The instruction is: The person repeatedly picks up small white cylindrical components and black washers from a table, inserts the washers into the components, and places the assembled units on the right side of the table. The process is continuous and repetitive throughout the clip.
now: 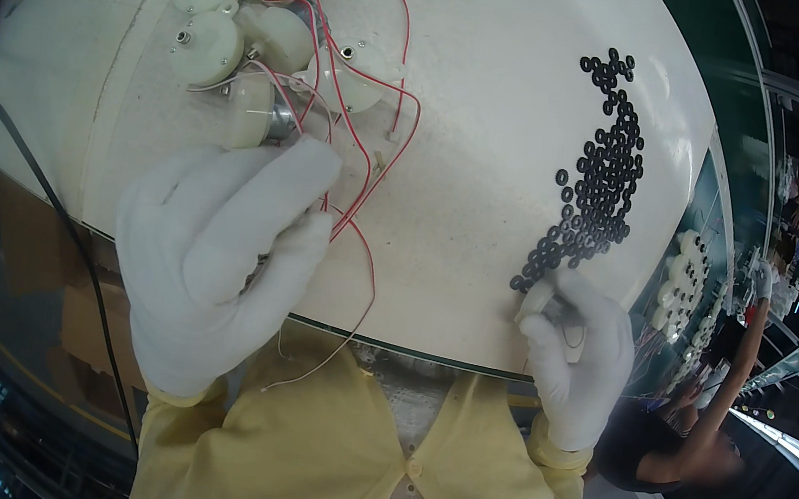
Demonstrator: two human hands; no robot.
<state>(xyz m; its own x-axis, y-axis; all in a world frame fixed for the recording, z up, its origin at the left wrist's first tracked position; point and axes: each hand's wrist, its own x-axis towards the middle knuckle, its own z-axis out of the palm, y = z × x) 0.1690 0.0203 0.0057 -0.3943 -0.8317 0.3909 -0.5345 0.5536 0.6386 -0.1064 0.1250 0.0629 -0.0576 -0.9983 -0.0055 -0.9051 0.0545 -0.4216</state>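
My left hand (217,256), in a white glove, is closed at the near left of the table. A sliver of something metallic shows between its thumb and fingers, mostly hidden by the glove. Red wires (370,170) run past its fingertips. Just beyond it lie several off-white round motors (206,49) with silver metal parts, in a loose heap. At the near right, my gloved right hand (587,355) curls with thumb and fingers close around a small whitish piece I cannot make out. Its fingertips are beside the near end of a pile of small black rings (611,176).
A white table (469,178) with a dark green edge lies under everything. To the right, many off-white parts (682,287) cover another surface, near a person (687,439) with an arm stretched out. A black cable (54,194) and cardboard boxes (41,253) are at the left.
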